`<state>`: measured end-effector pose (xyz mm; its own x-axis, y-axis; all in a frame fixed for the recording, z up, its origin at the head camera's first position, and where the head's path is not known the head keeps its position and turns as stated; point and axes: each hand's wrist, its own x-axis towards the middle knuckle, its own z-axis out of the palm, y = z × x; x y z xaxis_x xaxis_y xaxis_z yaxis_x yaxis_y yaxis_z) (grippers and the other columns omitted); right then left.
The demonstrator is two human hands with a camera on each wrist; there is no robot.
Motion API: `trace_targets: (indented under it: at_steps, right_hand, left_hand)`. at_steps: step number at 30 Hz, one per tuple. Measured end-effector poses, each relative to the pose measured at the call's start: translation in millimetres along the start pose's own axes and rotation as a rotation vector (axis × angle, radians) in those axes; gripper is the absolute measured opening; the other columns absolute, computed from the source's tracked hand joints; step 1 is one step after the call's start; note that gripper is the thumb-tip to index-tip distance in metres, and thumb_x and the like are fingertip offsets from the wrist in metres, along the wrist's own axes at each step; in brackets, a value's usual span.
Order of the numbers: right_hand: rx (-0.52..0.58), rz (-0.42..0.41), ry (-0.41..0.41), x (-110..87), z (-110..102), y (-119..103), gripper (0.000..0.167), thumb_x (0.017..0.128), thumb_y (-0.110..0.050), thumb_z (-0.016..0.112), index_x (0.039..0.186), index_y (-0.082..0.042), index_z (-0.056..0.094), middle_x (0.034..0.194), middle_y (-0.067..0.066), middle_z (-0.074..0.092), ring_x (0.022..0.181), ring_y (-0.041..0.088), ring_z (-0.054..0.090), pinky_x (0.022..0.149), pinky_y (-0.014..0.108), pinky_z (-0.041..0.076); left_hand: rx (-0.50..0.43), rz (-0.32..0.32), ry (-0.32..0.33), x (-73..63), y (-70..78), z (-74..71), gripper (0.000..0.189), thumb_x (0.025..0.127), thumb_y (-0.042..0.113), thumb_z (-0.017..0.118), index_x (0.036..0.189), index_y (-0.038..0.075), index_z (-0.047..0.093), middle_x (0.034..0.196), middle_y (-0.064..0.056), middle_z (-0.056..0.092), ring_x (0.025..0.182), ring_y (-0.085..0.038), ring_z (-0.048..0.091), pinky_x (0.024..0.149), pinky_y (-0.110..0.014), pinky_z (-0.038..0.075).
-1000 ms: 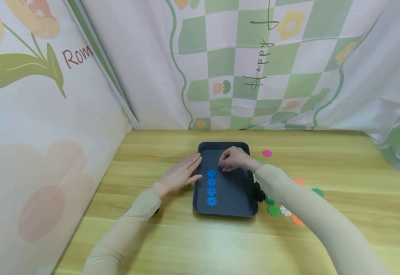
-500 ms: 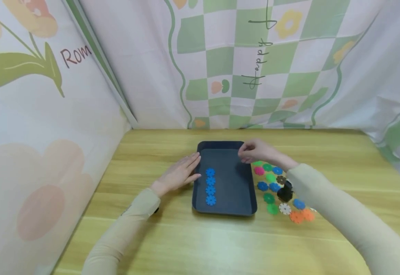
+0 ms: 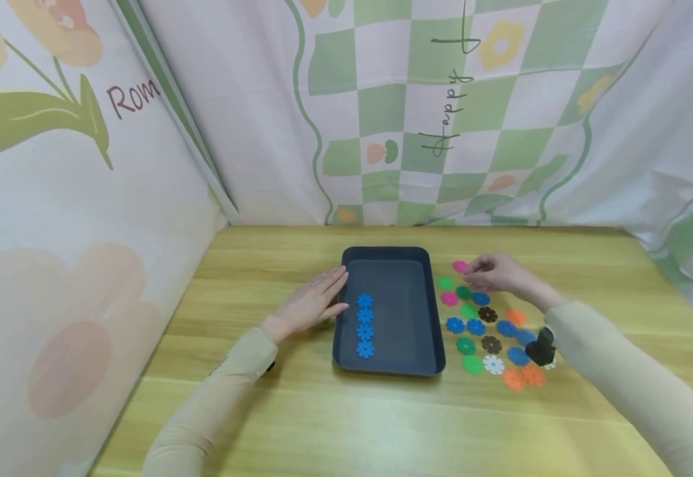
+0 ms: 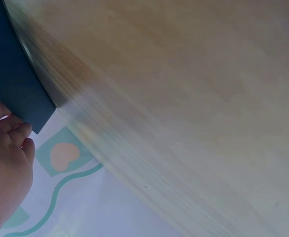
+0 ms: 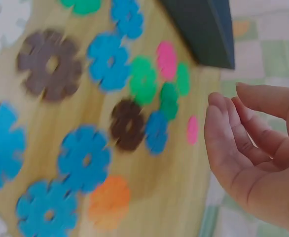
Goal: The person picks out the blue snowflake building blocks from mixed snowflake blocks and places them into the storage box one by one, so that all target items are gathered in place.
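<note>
Along the left rim of a dark grey tray [image 3: 400,311], my left hand [image 3: 307,306] rests with its fingers extended; the left wrist view has this hand [image 4: 9,163] at the tray's wall [image 4: 16,69]. Inside the tray, several blue notched plastic discs [image 3: 365,330] lie in a straight column on the left side. My right hand [image 3: 501,275] hovers right of the tray, beside a pink disc [image 3: 460,266]. In the right wrist view, nothing shows between the loosely bent fingers and thumb of the right hand [image 5: 258,143].
Right of the tray, loose flower-like discs are scattered on the wooden table [image 3: 275,417]: blue [image 3: 455,324], green [image 3: 466,345], brown [image 3: 491,344], white [image 3: 493,364] and orange [image 3: 514,379]. A printed curtain [image 3: 382,112] hangs behind the table, and a printed panel [image 3: 84,265] stands left.
My right hand has moved right, from above the tray across its right rim to over the loose discs. The left hand, the tray and the blue column keep their places.
</note>
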<state>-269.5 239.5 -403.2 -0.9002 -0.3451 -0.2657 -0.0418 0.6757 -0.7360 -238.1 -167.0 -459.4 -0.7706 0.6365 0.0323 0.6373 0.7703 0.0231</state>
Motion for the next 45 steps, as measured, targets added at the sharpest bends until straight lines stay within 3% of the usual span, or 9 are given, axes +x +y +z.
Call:
trace_targets:
  at_steps: [10,24,39,45]
  right_hand:
    - [-0.168,0.006,0.056,-8.9,-6.0,35.3,0.032,0.09,-0.01,0.068,0.108,0.015,0.063,0.093,0.021,0.069,0.08,0.022,0.068,0.072,0.036,0.061]
    - [-0.258,0.04,0.041,-8.6,0.9,35.0,0.033,0.083,-0.018,0.079,0.104,0.005,0.07,0.093,0.015,0.071,0.082,0.02,0.064,0.071,0.033,0.056]
    - [-0.231,0.047,0.047,-7.8,0.4,38.7,0.036,0.08,-0.019,0.081,0.1,0.005,0.064,0.087,0.01,0.065,0.078,0.019,0.058,0.066,0.028,0.05]
    - [-0.164,0.038,0.019,-9.1,-3.6,43.1,0.035,0.084,-0.015,0.076,0.105,0.009,0.062,0.089,0.013,0.067,0.08,0.019,0.061,0.069,0.033,0.057]
  left_hand:
    - [0.003,-0.002,0.002,-0.9,-0.2,2.7,0.07,0.105,0.05,0.038,0.158,0.006,0.023,0.166,-0.011,0.02,0.154,-0.024,0.024,0.126,-0.038,0.025]
    - [0.005,-0.002,0.006,-0.8,-0.1,4.1,0.07,0.105,0.05,0.037,0.158,0.006,0.022,0.166,-0.011,0.02,0.154,-0.024,0.024,0.126,-0.038,0.026]
    - [0.008,0.005,0.01,0.5,-1.3,4.3,0.07,0.105,0.05,0.037,0.158,0.006,0.022,0.166,-0.011,0.02,0.154,-0.023,0.024,0.126,-0.038,0.025]
    - [-0.006,-0.002,0.0,1.2,-2.3,4.8,0.07,0.105,0.05,0.036,0.158,0.006,0.021,0.167,-0.011,0.019,0.154,-0.023,0.023,0.127,-0.038,0.025]
